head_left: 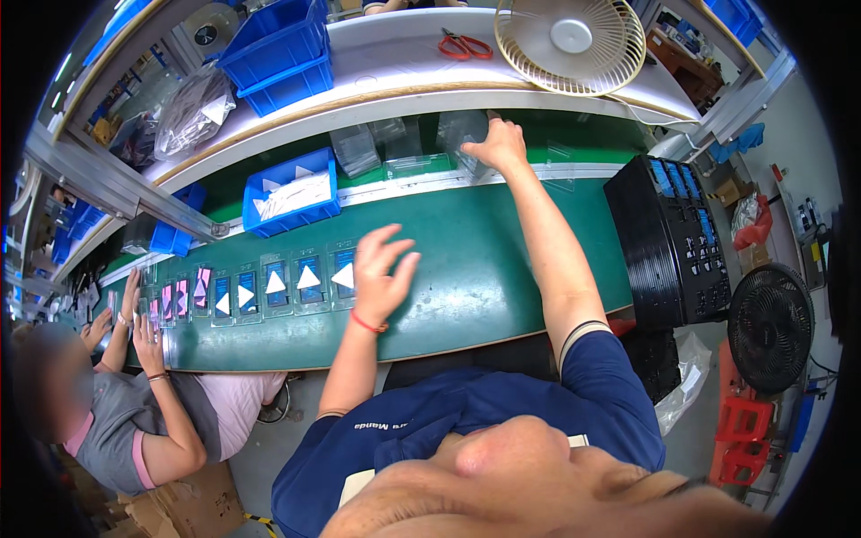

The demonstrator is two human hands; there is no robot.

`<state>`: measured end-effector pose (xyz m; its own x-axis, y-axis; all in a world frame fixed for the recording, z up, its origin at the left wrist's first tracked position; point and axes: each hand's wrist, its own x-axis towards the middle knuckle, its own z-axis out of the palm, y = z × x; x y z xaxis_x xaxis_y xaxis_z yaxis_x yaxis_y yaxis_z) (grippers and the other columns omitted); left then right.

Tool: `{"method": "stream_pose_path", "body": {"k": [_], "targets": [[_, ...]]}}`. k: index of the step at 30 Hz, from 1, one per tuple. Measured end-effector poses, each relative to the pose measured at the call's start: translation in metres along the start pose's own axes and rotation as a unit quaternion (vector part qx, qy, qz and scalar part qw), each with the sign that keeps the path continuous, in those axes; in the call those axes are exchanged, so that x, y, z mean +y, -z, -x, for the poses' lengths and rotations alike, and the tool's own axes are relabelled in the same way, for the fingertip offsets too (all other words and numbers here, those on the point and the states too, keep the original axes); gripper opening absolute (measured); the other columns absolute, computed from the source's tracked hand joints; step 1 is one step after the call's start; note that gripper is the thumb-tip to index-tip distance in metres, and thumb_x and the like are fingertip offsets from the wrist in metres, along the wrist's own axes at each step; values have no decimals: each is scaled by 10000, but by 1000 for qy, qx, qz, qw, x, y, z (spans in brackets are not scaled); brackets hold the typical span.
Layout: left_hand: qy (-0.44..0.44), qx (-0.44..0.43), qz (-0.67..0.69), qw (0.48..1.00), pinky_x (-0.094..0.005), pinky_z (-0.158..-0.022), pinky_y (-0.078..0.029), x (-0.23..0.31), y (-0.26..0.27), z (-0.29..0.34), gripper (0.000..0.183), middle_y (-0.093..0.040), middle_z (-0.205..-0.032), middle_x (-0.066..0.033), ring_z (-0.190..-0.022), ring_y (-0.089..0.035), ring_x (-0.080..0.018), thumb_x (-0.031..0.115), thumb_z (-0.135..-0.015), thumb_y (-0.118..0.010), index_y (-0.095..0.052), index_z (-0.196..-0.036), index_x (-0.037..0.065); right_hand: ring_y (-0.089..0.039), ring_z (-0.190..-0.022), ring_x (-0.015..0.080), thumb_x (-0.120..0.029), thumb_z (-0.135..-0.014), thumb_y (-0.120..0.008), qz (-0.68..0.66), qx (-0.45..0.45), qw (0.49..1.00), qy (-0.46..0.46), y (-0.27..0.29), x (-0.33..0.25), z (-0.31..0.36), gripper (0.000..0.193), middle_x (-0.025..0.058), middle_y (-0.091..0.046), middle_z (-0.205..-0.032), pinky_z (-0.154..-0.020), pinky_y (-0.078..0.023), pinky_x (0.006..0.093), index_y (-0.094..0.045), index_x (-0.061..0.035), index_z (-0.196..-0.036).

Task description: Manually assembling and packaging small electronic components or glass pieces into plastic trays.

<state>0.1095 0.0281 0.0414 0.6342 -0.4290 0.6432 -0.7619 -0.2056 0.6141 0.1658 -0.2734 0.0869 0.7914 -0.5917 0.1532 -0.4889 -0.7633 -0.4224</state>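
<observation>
My right hand (pixel 500 143) reaches to the back of the bench, its thumb and fingers closed around a stack of clear plastic trays (pixel 456 130). How many trays it grips is hidden. Fingers apart and holding nothing, my left hand (pixel 384 273) hovers beside the right end of a row of clear trays. In the row lie dark blue flat panels (pixel 276 289), each with a white paper triangle (pixel 308 276). The endmost triangle (pixel 343 275) is next to my left fingers. More stacked clear trays (pixel 356 151) stand left of my right hand.
A blue bin (pixel 291 211) of white paper pieces sits behind the row on the green bench (pixel 466 260). A black rack (pixel 668 242) stands at the right. Red scissors (pixel 465 45) and a fan (pixel 571 40) rest on the shelf above. A co-worker's hands (pixel 148 341) are at the left.
</observation>
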Motion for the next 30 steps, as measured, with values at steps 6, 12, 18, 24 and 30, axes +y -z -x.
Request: {"method": "stream_pose_path", "body": {"k": [6, 12, 18, 24, 30], "targets": [[34, -58, 109, 992, -341, -801, -507, 11, -37, 6, 110, -670, -1012, -102, -937, -629, -248, 99, -799, -715, -706, -892, 42, -506, -1143, 348, -345, -605, -799, -96, 95, 990, 39, 15, 25, 38, 855, 233, -544, -1205, -950, -452, 416, -474, 8, -1312], [332, -38, 437, 835, -224, -699, -501, 21, -68, 4, 197, -657, -967, -54, -835, -616, -100, 131, -902, -656, -629, -1065, 23, -588, -881, 154, -162, -678, -860, -529, -90, 843, 31, -14, 56, 148, 801, 100, -579, -1046, -741, -510, 284, -452, -14, -1351], [393, -85, 524, 751, -249, -640, -487, 21, -103, 7, 86, -595, -834, -7, -738, -575, -99, 147, -922, -631, -567, -915, 90, -571, -823, 113, -196, -707, -851, -464, -83, 882, -10, -17, 66, 206, 731, 86, -588, -1025, -706, -503, 249, -492, -2, -1314], [420, -94, 550, 715, -240, -592, -496, 14, -100, 13, 99, -595, -809, -2, -698, -566, -85, 152, -913, -641, -592, -907, 65, -589, -856, 98, -138, -827, -740, -534, -85, 833, -117, 7, 92, 209, 596, 77, -615, -1043, -726, -473, 213, -474, -8, -1344], [481, -239, 334, 774, -220, -549, -479, 12, -72, 3, 171, -586, -762, -19, -609, -545, -88, 159, -879, -676, -617, -945, 13, -558, -914, 129, -137, -718, -831, -533, -50, 839, -93, 6, 113, 214, 767, 111, -560, -1123, -780, -496, 258, -441, 27, -1357]]}}
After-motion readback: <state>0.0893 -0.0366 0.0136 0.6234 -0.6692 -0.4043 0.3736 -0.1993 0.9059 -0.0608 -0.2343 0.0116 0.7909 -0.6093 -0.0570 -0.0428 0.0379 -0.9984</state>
